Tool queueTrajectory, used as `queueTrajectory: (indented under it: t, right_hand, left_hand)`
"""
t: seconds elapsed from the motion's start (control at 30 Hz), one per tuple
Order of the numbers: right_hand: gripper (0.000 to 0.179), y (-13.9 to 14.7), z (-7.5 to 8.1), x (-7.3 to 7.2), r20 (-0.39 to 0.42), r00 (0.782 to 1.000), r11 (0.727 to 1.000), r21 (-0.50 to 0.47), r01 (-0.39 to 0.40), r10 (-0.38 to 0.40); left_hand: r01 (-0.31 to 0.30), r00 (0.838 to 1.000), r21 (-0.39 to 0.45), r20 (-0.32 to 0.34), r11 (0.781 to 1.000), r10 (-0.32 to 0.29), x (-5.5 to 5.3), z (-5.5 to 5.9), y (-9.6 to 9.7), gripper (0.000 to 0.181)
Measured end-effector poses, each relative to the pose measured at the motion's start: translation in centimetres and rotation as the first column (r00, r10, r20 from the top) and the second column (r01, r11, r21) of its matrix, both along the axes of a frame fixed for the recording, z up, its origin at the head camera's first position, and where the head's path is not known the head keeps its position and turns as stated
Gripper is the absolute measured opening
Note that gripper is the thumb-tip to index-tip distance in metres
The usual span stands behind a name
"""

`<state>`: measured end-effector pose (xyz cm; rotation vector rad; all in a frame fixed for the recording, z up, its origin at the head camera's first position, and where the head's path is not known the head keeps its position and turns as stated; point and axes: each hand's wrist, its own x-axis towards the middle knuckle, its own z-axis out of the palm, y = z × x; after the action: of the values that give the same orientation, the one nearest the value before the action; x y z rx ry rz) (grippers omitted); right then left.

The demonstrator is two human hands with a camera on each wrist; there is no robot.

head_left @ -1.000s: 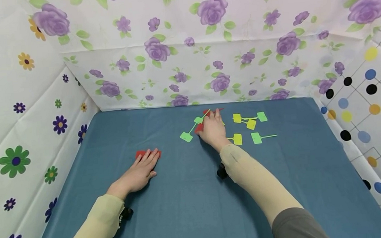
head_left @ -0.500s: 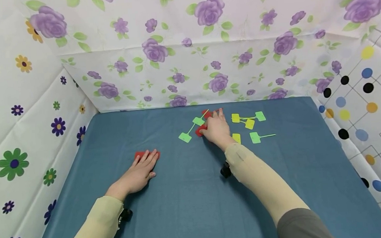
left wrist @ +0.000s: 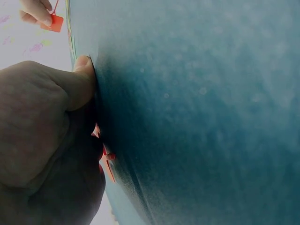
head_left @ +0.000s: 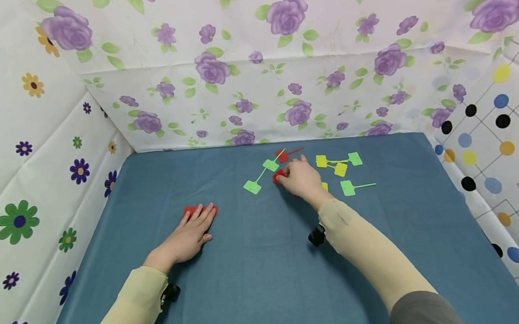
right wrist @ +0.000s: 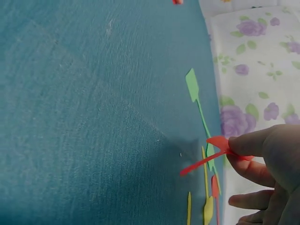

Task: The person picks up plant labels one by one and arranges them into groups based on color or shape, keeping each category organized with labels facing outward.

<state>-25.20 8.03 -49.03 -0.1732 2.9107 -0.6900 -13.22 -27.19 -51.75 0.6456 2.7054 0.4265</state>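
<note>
Palm down, my left hand (head_left: 190,237) rests with straight fingers on red tags (head_left: 190,208) at the left of the table; most of them is hidden beneath the fingers. My right hand (head_left: 305,180) pinches a red tag (right wrist: 216,142) between thumb and index finger, its thin stem pointing away from the palm in the right wrist view. Just beyond that hand lies another red tag (head_left: 282,156). Two green tags (head_left: 252,186) lie in a slanted line to its left. Right of it are yellow tags (head_left: 341,169), one partly hidden by the hand.
More green tags (head_left: 347,188) lie to the right of the right hand. A blue cloth (head_left: 250,283) covers the table. Flowered sheets (head_left: 254,82) stand behind and at the left, a dotted sheet (head_left: 495,165) at the right.
My right hand has drawn back towards me and a little right, lifting the red tag in its pinch and uncovering the other red tag behind. The left hand stays in place.
</note>
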Motion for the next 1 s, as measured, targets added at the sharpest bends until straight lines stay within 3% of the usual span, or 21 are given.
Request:
queueTrajectory:
  t: [0.13, 0.4, 0.53, 0.73, 1.0]
  right_hand:
    - [0.045, 0.2, 0.2, 0.7, 0.01, 1.0, 0.999, -0.033, -0.01, 0.01]
    - [0.025, -0.1, 0.3, 2.4, 0.023, 0.998, 0.993, -0.107, -0.056, 0.059]
    - [0.029, -0.8, 0.1, 3.1, 0.015, 0.995, 0.981, -0.172, -0.095, 0.098]
    - [0.027, -2.1, -0.2, 4.4, 0.016, 0.985, 0.939, -0.305, -0.158, 0.171]
    - [0.024, -4.9, 0.3, 5.8, 0.068, 0.987, 0.844, -0.528, -0.089, 0.146]
  left_hand:
    - [-0.002, 1.0, 0.002, 0.005, 1.0, 0.002, 0.1, 0.2, 0.0, 0.072]
    - [0.001, 1.0, 0.006, 0.008, 1.0, -0.001, 0.0, 0.1, -0.1, 0.073]
    - [0.001, 1.0, 0.008, 0.009, 1.0, -0.001, 0.0, 0.0, 0.0, 0.073]
    - [-0.003, 1.0, 0.018, 0.017, 1.0, 0.003, 0.1, 0.0, 0.0, 0.073]
    - [-0.011, 1.0, 0.014, 0.024, 1.0, 0.01, -0.1, 0.0, -0.1, 0.073]
